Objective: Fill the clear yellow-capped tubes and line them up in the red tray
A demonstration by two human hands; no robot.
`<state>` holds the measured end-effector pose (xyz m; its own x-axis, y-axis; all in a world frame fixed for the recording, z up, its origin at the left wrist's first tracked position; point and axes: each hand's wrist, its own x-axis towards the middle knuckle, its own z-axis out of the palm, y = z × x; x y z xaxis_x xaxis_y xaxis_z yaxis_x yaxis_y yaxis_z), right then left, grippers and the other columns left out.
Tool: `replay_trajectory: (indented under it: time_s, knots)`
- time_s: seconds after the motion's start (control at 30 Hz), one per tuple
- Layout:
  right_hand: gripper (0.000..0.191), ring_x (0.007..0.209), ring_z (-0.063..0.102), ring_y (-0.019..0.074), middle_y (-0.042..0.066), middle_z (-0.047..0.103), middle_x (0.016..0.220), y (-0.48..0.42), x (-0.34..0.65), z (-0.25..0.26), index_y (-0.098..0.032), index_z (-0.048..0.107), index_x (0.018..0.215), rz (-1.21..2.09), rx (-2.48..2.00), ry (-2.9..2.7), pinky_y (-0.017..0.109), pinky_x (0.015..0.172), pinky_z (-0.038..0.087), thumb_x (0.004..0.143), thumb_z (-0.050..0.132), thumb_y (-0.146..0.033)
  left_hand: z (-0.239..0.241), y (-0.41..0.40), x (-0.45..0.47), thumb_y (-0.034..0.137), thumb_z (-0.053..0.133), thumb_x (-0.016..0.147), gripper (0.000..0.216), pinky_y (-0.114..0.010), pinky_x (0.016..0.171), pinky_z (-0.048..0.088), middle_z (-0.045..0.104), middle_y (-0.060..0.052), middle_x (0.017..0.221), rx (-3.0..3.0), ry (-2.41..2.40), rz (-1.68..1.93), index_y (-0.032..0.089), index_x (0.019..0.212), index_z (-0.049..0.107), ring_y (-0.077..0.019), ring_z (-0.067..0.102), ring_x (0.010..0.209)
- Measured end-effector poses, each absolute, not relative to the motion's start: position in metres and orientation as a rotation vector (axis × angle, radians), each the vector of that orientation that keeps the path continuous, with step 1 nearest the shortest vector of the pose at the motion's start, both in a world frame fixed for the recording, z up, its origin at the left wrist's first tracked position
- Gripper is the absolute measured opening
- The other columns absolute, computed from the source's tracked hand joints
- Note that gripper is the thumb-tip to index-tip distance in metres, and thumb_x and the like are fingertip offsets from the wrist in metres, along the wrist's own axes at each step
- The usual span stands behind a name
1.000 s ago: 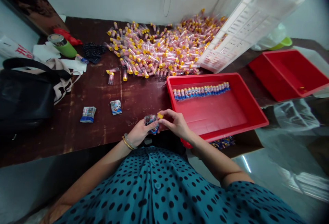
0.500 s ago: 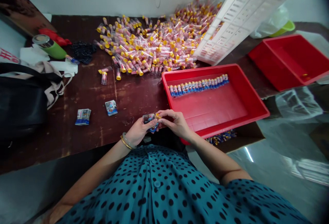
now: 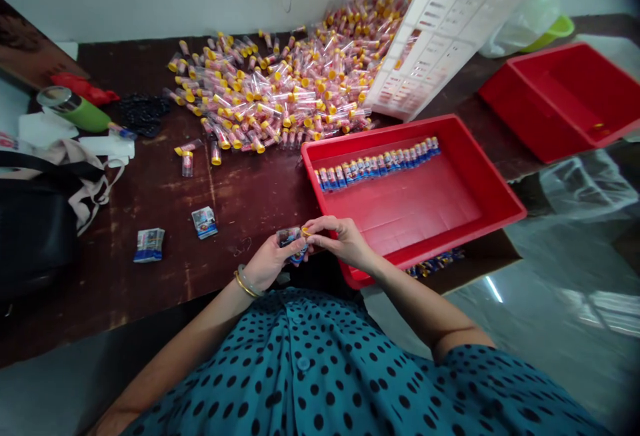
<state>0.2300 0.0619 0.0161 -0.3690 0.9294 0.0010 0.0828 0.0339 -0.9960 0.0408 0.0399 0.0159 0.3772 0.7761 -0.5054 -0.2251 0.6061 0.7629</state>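
My left hand [image 3: 273,259] grips a small clear tube [image 3: 291,241] wrapped in a blue printed label, just above the table's near edge. My right hand [image 3: 339,241] pinches the tube's yellow cap [image 3: 305,231] at its right end; both hands are closed and touching at the tube. A red tray [image 3: 493,186] lies right beside my right hand, with a row of labelled tubes [image 3: 376,165] along its far side. A big heap of clear yellow-capped tubes [image 3: 285,93] covers the back of the dark wooden table [image 3: 150,196].
Two small label packets [image 3: 148,245] [image 3: 205,221] lie left of my hands. A white slotted crate [image 3: 450,29] leans over the heap. A second red tray [image 3: 565,96] sits at the right. A black bag [image 3: 35,229], green bottle [image 3: 75,108] and papers crowd the left.
The camera has tilted and drifted, so the table scene slides left and down. My right fingers have closed in on the yellow cap at the tube's end; both hands stay together.
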Motion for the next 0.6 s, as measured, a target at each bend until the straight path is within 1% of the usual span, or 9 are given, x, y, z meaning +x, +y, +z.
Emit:
replay_trajectory:
  time_s: [0.1, 0.13, 0.2, 0.3, 0.37, 0.43, 0.47, 0.5, 0.6]
  knots:
    - [0.043, 0.095, 0.066, 0.0176, 0.004, 0.070, 0.102, 0.062, 0.229, 0.017, -0.024, 0.060, 0.119, 1.527, -1.043, -1.361, 0.033, 0.090, 0.053, 0.081, 0.073, -0.037, 0.018, 0.048, 0.049, 0.046, 0.078, 0.073, 0.037, -0.024, 0.061, 0.046, 0.069, -0.004, 0.079, 0.621, 0.981, 0.712, 0.015, 0.092, 0.069, -0.0133, 0.060, 0.067]
    - [0.049, 0.094, 0.066, 0.0168, 0.003, 0.068, 0.103, 0.062, 0.230, 0.018, -0.025, 0.055, 0.125, 1.556, -1.022, -1.281, 0.032, 0.088, 0.053, 0.080, 0.073, -0.037, 0.019, 0.051, 0.052, 0.048, 0.076, 0.075, 0.038, -0.025, 0.060, 0.047, 0.069, -0.005, 0.081, 0.608, 0.978, 0.714, 0.015, 0.093, 0.069, -0.0138, 0.061, 0.067]
    - [0.051, 0.091, 0.066, 0.0159, 0.003, 0.066, 0.102, 0.066, 0.234, 0.017, -0.026, 0.051, 0.127, 1.588, -0.985, -1.138, 0.030, 0.086, 0.054, 0.081, 0.072, -0.038, 0.021, 0.056, 0.058, 0.050, 0.072, 0.077, 0.041, -0.025, 0.059, 0.047, 0.069, -0.006, 0.082, 0.580, 0.978, 0.707, 0.015, 0.098, 0.069, -0.0138, 0.061, 0.066]
    - [0.047, 0.086, 0.067, 0.0154, 0.003, 0.064, 0.105, 0.090, 0.264, 0.008, -0.027, 0.048, 0.129, 1.549, -1.008, -1.010, 0.030, 0.081, 0.055, 0.086, 0.064, -0.042, 0.021, 0.061, 0.061, 0.046, 0.072, 0.079, 0.039, -0.023, 0.057, 0.048, 0.067, -0.005, 0.083, 0.537, 1.014, 0.683, 0.016, 0.105, 0.070, -0.0123, 0.058, 0.064]
    - [0.049, 0.082, 0.067, 0.0149, 0.004, 0.064, 0.106, 0.124, 0.307, -0.003, -0.026, 0.047, 0.131, 1.401, -1.157, -1.023, 0.028, 0.073, 0.055, 0.088, 0.059, -0.045, 0.017, 0.064, 0.057, 0.045, 0.073, 0.078, 0.036, -0.022, 0.057, 0.048, 0.067, -0.003, 0.082, 0.517, 1.080, 0.689, 0.017, 0.102, 0.071, -0.0130, 0.059, 0.067]
    - [0.052, 0.081, 0.066, 0.0146, 0.005, 0.066, 0.106, 0.167, 0.368, -0.009, -0.022, 0.047, 0.133, 1.120, -1.457, -1.067, 0.026, 0.069, 0.054, 0.087, 0.058, -0.046, 0.010, 0.067, 0.049, 0.045, 0.076, 0.074, 0.038, -0.023, 0.059, 0.051, 0.067, -0.003, 0.082, 0.511, 1.134, 0.706, 0.018, 0.101, 0.073, -0.0147, 0.059, 0.069]
    - [0.051, 0.083, 0.066, 0.0146, 0.005, 0.067, 0.105, 0.189, 0.401, -0.009, -0.020, 0.048, 0.132, 0.926, -1.679, -1.066, 0.026, 0.071, 0.054, 0.088, 0.056, -0.045, 0.006, 0.070, 0.044, 0.046, 0.078, 0.071, 0.040, -0.024, 0.060, 0.052, 0.068, -0.004, 0.082, 0.509, 1.154, 0.711, 0.018, 0.100, 0.074, -0.0158, 0.059, 0.070]
    - [0.050, 0.089, 0.065, 0.0161, 0.008, 0.066, 0.109, 0.210, 0.433, -0.009, -0.016, 0.048, 0.132, 0.816, -1.779, -1.036, 0.027, 0.074, 0.054, 0.090, 0.054, -0.042, 0.002, 0.072, 0.039, 0.046, 0.081, 0.066, 0.042, -0.024, 0.058, 0.052, 0.069, -0.004, 0.081, 0.504, 1.192, 0.732, 0.019, 0.098, 0.075, -0.0171, 0.059, 0.071]
    - [0.038, 0.103, 0.062, 0.0196, 0.014, 0.062, 0.119, 0.258, 0.512, -0.007, -0.011, 0.053, 0.126, 0.615, -1.970, -0.974, 0.033, 0.085, 0.053, 0.095, 0.051, -0.034, -0.006, 0.078, 0.027, 0.047, 0.086, 0.055, 0.046, -0.026, 0.057, 0.055, 0.072, -0.005, 0.081, 0.483, 1.276, 0.767, 0.022, 0.093, 0.077, -0.0209, 0.061, 0.073]
